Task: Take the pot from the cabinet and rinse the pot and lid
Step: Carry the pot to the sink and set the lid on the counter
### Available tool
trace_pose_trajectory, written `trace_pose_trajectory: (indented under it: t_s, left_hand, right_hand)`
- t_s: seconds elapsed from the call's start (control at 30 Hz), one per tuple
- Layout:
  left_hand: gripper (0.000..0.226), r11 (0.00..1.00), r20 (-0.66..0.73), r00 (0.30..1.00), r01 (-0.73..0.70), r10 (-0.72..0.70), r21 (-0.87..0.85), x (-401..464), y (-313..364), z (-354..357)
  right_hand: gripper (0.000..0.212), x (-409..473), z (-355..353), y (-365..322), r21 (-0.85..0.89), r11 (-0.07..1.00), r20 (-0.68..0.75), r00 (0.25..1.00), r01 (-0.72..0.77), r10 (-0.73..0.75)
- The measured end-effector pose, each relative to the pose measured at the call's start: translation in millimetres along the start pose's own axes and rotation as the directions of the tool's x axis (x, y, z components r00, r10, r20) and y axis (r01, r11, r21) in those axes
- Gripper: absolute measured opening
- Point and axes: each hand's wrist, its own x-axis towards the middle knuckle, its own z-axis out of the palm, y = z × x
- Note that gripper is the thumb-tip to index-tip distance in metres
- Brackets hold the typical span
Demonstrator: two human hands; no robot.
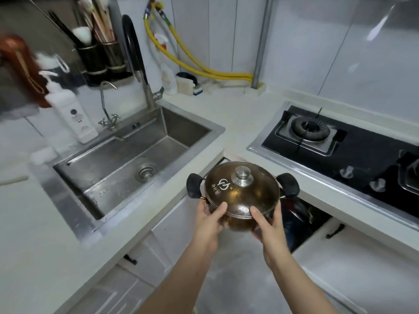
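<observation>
A small steel pot [240,224] with two black side handles is held in the air in front of the counter corner, just right of the sink. Its glass lid [235,196] with a metal knob sits on top. My left hand [209,219] grips the pot's near left side, thumb on the lid's rim. On the near right side my right hand [268,225] does the same. The stainless sink [127,162] lies to the left with its drain visible. Behind it stands the tap [145,87] with a black hose.
An open cabinet [301,223] under the hob gapes behind the pot, its white door [353,264] swung out at right. A black gas hob [340,143] sits on the right counter. A white pump bottle [72,109] and a utensil rack [99,55] stand behind the sink.
</observation>
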Motion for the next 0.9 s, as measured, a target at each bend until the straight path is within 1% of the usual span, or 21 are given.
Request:
trace_pose_trajectory:
  t_s: [0.17,0.27,0.33,0.47,0.53,0.6,0.7,0.8,0.9]
  left_hand:
    - [0.053,0.997,-0.003,0.997,-0.079,0.079,-0.016,13.7,59.9,-4.3]
    - [0.054,0.994,-0.025,0.994,-0.107,0.107,-0.026,32.6,94.0,-14.4]
    - [0.05,0.992,-0.026,0.992,-0.124,0.123,-0.035,44.7,116.2,-21.1]
    - [0.051,0.991,-0.033,0.991,-0.128,0.127,-0.032,75.4,152.5,-43.0]
    - [0.052,0.991,-0.05,0.99,-0.13,0.128,-0.037,91.7,167.7,-53.1]
    - [0.049,0.99,-0.062,0.99,-0.127,0.123,-0.057,106.3,180.6,-61.2]
    - [0.044,0.99,-0.098,0.989,-0.121,0.113,-0.077,128.0,196.4,-77.0]
    - [0.053,0.989,-0.141,0.983,-0.125,0.113,-0.081,157.7,205.9,-94.6]
    - [0.056,0.986,-0.257,0.96,-0.138,0.112,-0.088,185.2,210.2,-105.3]
  right_hand:
    - [0.076,22.4,48.2,-37.3,-0.027,0.999,0.105,0.994,0.045,-0.042]
    - [0.076,40.5,84.2,-51.2,-0.042,0.998,0.134,0.99,0.042,-0.036]
    - [0.075,53.1,108.3,-55.9,-0.05,0.998,0.148,0.988,0.042,-0.034]
    - [0.071,81.2,153.8,-58.4,-0.021,0.999,0.177,0.984,0.04,-0.036]
    - [0.073,95.8,173.7,-56.9,-0.026,0.999,0.189,0.981,0.044,-0.038]
    - [0.076,111.4,192.8,-57.7,-0.028,0.999,0.214,0.976,0.038,-0.031]
    - [0.075,139.1,218.5,-53.4,-0.051,0.999,0.265,0.964,0.016,-0.002]
    - [0.068,170.9,243.3,-47.2,-0.061,0.998,0.306,0.951,-0.027,0.044]
    - [0.075,208.1,261.9,-36.8,-0.081,0.988,0.364,0.919,-0.13,0.151]
